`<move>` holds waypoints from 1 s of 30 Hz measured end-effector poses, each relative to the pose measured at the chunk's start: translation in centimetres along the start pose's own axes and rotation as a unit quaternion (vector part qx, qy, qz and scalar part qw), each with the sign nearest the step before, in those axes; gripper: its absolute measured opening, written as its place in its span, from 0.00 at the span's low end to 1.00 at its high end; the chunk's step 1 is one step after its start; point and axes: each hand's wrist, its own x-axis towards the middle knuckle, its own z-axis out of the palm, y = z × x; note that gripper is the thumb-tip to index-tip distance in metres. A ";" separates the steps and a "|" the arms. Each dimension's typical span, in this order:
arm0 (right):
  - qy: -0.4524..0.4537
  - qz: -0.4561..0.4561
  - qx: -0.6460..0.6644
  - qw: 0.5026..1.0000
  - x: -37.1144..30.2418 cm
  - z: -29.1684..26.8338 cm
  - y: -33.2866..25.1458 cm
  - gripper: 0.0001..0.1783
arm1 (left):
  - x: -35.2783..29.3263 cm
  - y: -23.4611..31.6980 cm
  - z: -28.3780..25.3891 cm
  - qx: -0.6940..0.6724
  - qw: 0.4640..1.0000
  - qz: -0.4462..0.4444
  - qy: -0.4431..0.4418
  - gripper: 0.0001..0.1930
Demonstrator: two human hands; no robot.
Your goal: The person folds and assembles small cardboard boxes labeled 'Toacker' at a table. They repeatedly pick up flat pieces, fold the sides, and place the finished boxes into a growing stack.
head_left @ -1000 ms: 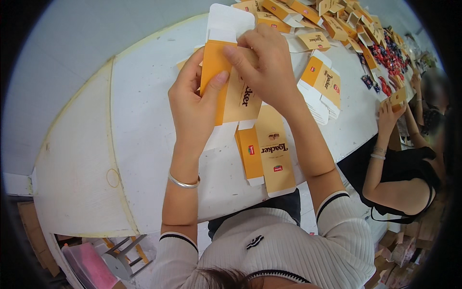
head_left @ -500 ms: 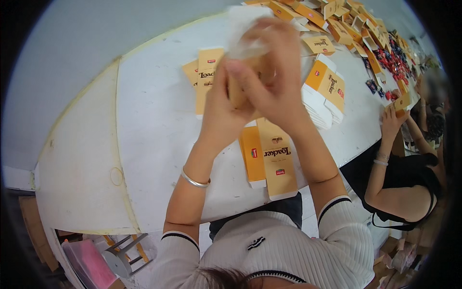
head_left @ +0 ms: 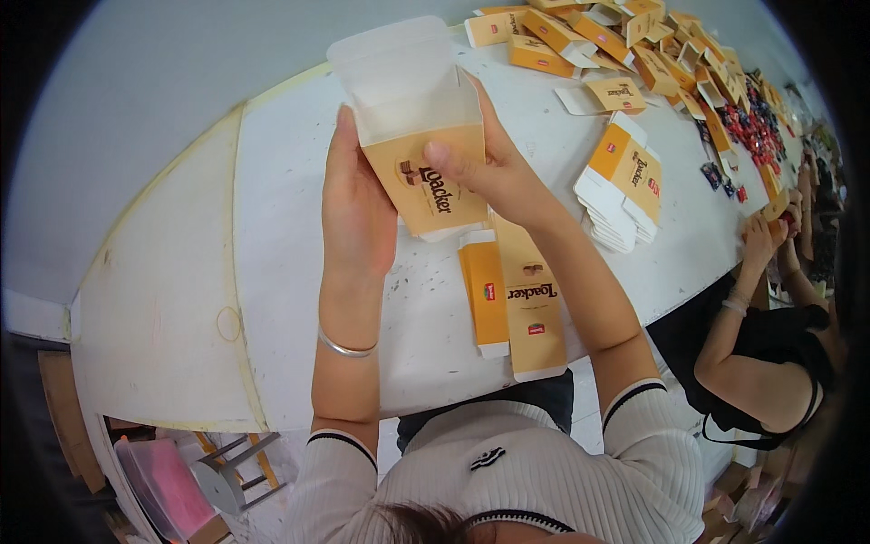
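Between my hands is a tan cardboard box [head_left: 426, 199], tilted, its top open with a white flap raised at the far side. My left hand [head_left: 358, 213] grips it from the left, thumb along the side and the other fingers hidden. On the right, my right hand [head_left: 498, 172] clasps the box, thumb pressed on the printed front and fingers around the far side. Below the box, flattened tan and orange cartons [head_left: 535, 317] lie near the table's front edge. Right of my forearm sits a stack of flat cartons [head_left: 625, 172] with white flaps.
Many folded boxes [head_left: 652, 68] are heaped at the far right, beside a pile of small red and dark wrapped pieces [head_left: 757, 127]. A single carton [head_left: 616, 95] lies nearer. To my right, a co-worker's hands [head_left: 766, 231] hold another box. A stool [head_left: 222, 485] stands below the table at left.
The box, blurred and mostly covered by my hands before, now shows its printed front and open top. My left hand has shifted left, and my right hand has come down.
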 end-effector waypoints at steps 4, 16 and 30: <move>-0.049 0.063 0.053 0.995 -0.4 -0.3 0.3 0.39 | -0.3 0.0 0.5 0.029 0.998 0.020 0.053 0.22; -0.050 0.153 0.161 0.974 -0.7 0.8 -2.4 0.31 | -1.0 0.2 1.2 0.020 0.988 0.092 0.120 0.16; 0.137 0.093 0.256 0.952 -0.3 -1.0 -1.1 0.19 | -0.7 -0.1 0.8 0.387 0.899 0.185 -0.095 0.23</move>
